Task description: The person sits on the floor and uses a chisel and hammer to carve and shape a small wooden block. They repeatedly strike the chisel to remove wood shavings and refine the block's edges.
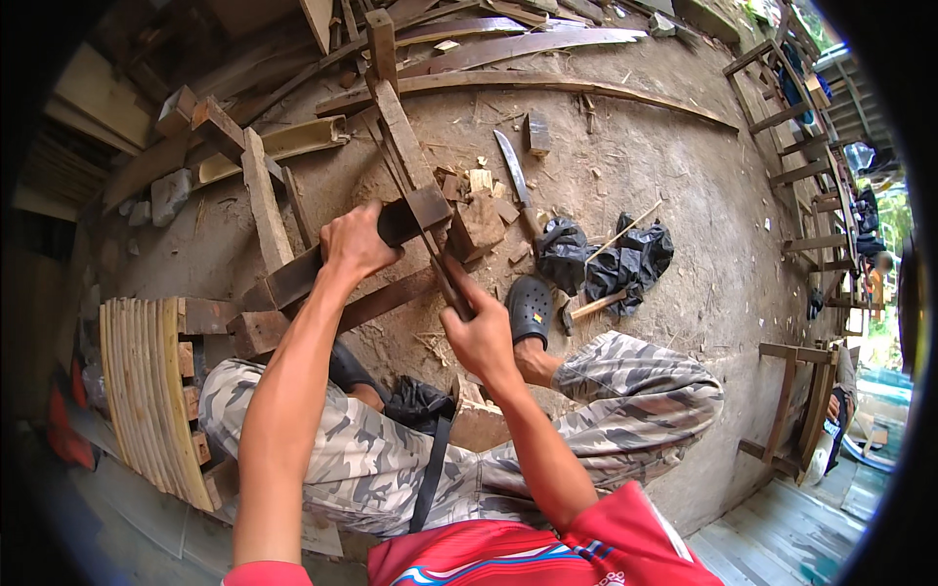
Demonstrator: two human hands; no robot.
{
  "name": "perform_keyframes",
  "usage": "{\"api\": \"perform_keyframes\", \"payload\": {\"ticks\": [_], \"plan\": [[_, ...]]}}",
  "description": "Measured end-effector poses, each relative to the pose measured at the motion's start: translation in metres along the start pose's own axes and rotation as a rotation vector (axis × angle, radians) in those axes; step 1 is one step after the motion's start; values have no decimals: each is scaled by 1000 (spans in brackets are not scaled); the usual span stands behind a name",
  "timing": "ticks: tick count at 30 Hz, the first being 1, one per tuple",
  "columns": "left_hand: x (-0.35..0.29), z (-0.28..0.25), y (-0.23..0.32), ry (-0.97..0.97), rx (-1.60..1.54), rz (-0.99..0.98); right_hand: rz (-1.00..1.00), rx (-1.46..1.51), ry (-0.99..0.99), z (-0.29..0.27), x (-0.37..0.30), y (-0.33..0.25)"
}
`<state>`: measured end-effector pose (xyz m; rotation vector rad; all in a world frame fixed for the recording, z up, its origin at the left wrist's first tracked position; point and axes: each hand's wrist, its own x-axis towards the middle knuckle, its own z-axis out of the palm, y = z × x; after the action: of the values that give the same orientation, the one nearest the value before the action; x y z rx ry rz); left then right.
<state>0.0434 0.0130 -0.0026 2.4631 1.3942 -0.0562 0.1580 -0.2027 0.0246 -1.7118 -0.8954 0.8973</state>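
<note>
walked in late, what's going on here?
The left hand grips a dark wooden beam. The right hand grips what looks like a wooden frame saw, which crosses the beam near its right end; cut depth isn't visible. A machete and a hammer lie on the dirt floor.

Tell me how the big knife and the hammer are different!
The knife has a long, shiny blade; the hammer has a small, dark head. The knife's tip points up the picture, while the hammer lies more sideways. The knife's handle looks darker than the hammer's. Neither is being held.
</note>
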Motion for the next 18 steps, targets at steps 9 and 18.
{"api": "perform_keyframes", "payload": {"ticks": [9, 18], "plan": [[3, 0, -2, -4, -45, -31, 29, -208, -29, -58, -110, -2], [4, 4, -4, 15, -30, -27, -15, -173, 2, -20, -83, 20]]}}
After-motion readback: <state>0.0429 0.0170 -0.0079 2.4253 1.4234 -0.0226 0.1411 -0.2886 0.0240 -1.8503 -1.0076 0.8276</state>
